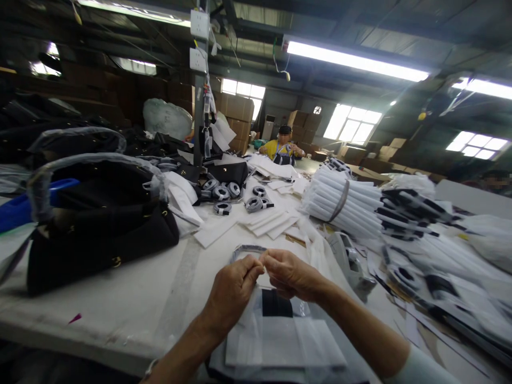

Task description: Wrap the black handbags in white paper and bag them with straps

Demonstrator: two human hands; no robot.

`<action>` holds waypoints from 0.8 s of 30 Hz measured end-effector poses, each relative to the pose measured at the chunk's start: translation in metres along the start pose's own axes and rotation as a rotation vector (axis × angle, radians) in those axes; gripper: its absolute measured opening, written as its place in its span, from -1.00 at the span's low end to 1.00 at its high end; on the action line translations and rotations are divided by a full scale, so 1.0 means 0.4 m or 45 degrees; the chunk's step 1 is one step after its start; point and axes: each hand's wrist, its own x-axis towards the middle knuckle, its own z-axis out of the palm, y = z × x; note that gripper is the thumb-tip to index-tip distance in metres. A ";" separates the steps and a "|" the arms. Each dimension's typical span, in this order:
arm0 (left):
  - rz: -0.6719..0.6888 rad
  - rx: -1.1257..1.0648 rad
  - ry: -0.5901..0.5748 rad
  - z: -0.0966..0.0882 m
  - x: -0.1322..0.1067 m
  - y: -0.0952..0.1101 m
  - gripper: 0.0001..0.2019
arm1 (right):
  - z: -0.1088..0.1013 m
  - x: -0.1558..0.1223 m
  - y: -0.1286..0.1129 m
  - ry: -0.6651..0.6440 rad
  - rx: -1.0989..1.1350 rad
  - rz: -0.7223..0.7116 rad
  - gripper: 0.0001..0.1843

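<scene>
Fingertips [256, 270] meet in the head view: my left hand [234, 284] and my right hand [291, 273] are drawn together in front of me, each with thumb and finger pinched tight. I cannot tell what, if anything, is caught between them (it is too small to make out). Just below my hands lies the wrapped package [282, 341], on the table [132, 298] nearest my body, with a white band around it, a black strip [277, 304] showing, and clear plastic catching the light. A greyish loop [248, 248] curves just beyond my fingers; my hands hide part of it.

A bracelet [151, 367] circles my left wrist, and a pale sleeve [418, 368] ends on my right forearm. To my left stands a black handbag [104, 245], its raised handle [100, 158] covered in clear wrap (a small purple scrap [75, 318] lies in front of it). Ahead of me white sheets [268, 220] overlap, and beyond them rest several grey coils [221, 193], some bound with white and black. To my right sits a stack of long white rolls [340, 205], held by a grey strap [341, 201], with a grey object [352, 261] nearer me. Farther off, a person in yellow [272, 148] sits at the table, hands raised. Lamps [356, 61] glow overhead.
</scene>
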 end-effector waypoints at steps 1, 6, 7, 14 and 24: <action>-0.016 0.010 0.005 -0.004 0.002 -0.004 -0.71 | -0.022 0.004 0.000 -0.001 -0.107 0.035 -0.46; -0.183 -0.017 0.055 -0.033 0.010 -0.036 -0.68 | -0.177 0.031 0.029 0.555 -1.029 -0.095 -0.77; -0.214 -0.025 0.063 -0.038 0.011 -0.044 -0.68 | -0.201 0.037 0.044 0.587 -1.324 -0.165 -0.87; -0.319 -0.015 0.066 -0.044 0.007 -0.089 -0.66 | -0.243 0.084 0.138 0.357 -2.231 -0.250 -0.76; -0.374 -0.119 0.042 -0.034 0.008 -0.090 -0.66 | -0.384 0.017 -0.005 1.321 -2.083 -0.189 -0.60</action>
